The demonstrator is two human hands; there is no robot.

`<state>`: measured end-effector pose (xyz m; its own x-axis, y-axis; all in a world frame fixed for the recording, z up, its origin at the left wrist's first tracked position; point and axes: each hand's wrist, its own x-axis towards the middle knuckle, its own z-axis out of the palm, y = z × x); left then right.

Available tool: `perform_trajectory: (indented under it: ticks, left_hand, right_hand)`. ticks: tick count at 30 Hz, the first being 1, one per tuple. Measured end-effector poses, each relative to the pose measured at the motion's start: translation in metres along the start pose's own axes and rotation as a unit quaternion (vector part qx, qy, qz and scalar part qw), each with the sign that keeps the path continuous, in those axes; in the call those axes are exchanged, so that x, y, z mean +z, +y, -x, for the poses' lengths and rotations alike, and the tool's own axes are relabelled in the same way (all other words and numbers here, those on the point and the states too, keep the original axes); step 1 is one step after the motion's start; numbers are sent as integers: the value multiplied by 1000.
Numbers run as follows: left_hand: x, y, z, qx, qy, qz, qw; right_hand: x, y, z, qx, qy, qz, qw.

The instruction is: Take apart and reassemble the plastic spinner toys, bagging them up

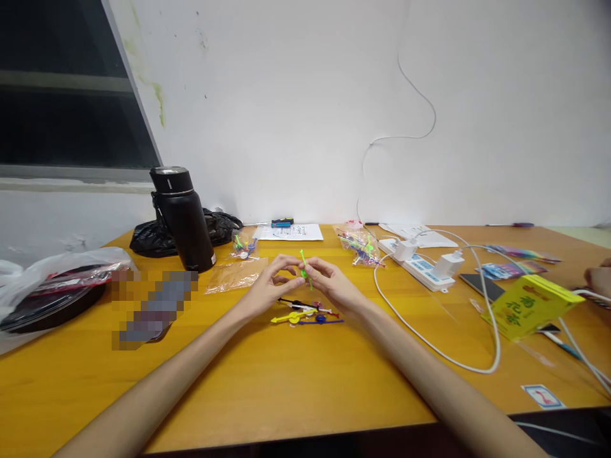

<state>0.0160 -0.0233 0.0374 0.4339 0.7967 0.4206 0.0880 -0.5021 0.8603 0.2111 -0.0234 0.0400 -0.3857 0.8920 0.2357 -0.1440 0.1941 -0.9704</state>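
Note:
A light-green plastic spinner arrow (303,261) is held upright above the table between my two hands. My left hand (274,280) pinches it from one side, and the fingertips of my right hand (329,280) close on it from the other. Just below my hands lies a small pile of similar pieces: a yellow spinner arrow (293,317) in front, a blue one (321,320) beside it, and black, white and red ones partly overlapped behind.
Beyond my hands lie a clear plastic bag (231,275) and two bags of coloured pieces (244,245) (358,245). A black flask (184,222) stands left. To the right are a power strip (424,270), looping white cable, a yellow box (529,307) and another person's hand (599,278).

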Motion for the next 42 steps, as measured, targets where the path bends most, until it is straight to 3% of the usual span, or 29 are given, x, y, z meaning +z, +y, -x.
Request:
perform_trajectory:
  ticks: [7, 11, 16, 23, 31, 42]
  left_hand:
    - [1, 4, 1, -3, -2, 2, 1000]
    - [1, 0, 0, -18, -6, 26, 999]
    - [2, -2, 1, -39, -40, 77, 995]
    - [1, 3, 6, -59, -91, 68, 992]
    - [-2, -4, 7, -55, -118, 50, 990]
    - [-4, 11, 8, -46, -136, -11, 990]
  right_hand:
    - [2, 1, 2, 24, -23, -45, 998]
    - [1, -3, 5, 69, -73, -67, 993]
    - [1, -6, 7, 101, -106, -120, 982]
    - [3, -4, 7, 128, -144, -176, 965]
    - [6, -3, 9, 133, -161, -175, 962]
    - [3, 2, 7, 119, -196, -156, 961]
